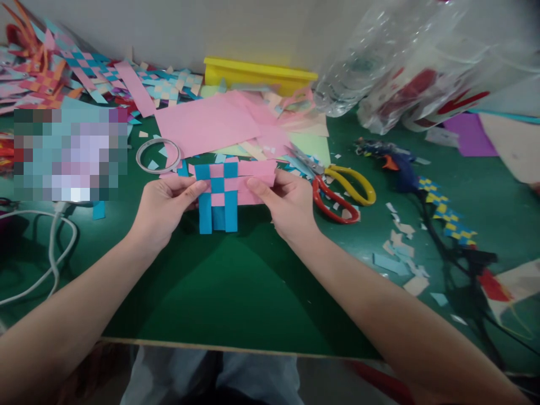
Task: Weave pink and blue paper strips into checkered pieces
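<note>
Between both hands is a small woven paper piece (pixel 218 185), its blue strips running up and down through pink strips that run sideways. My left hand (pixel 169 205) pinches its left edge between thumb and fingers. On the other side, my right hand (pixel 287 197) is closed on the pink strips (pixel 253 167), with the thumb flat on top. Three blue strip ends hang below the weave. The piece is held just above the green table, near a roll of tape (pixel 158 140) on the left and scissors (pixel 323 171) with red and yellow handles on the right.
Pink paper sheets (pixel 206 125) lie behind the hands, before a yellow holder (pixel 261 76). Woven scraps (pixel 84 62) pile up at the back left. A blue glue gun (pixel 403 171), paper offcuts (pixel 403 247) and plastic-wrapped cups (pixel 405 90) are at the right. A white cable (pixel 53 247) lies left.
</note>
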### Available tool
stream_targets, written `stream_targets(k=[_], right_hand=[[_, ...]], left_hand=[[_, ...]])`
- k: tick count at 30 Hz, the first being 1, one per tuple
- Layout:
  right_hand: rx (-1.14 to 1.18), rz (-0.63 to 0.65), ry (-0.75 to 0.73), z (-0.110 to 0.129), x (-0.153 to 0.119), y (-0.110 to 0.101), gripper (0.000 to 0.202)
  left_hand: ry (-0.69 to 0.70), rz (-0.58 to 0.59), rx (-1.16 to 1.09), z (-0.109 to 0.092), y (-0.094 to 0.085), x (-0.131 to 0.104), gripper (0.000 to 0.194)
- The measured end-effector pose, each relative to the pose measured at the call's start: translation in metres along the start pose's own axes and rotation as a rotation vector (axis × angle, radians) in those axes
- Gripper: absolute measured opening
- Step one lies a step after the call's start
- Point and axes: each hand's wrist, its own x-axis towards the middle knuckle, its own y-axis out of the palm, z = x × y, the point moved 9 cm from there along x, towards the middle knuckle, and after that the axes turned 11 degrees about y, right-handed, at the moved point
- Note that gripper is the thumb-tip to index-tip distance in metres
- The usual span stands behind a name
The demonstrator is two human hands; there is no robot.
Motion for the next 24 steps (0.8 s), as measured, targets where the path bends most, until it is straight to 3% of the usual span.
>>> stream_targets(k=[3, 14, 24], right_hand=[[0.052, -0.082, -0.017, 0.001, -0.001, -0.007, 0.028], [0.030, -0.068, -0.005, 0.012, -0.002, -0.008, 0.037], [0.223, 0.027, 0.113, -0.003, 0.003, 0.001, 0.031]], left_hand=[[-0.002, 0.008, 0.005, 0.000, 0.000, 0.000, 0.018], [0.010, -0.041, -0.009, -0.003, -0.005, 0.002, 0.022], [0.109, -0.058, 0.115, -0.012, -0.008, 0.002, 0.019]])
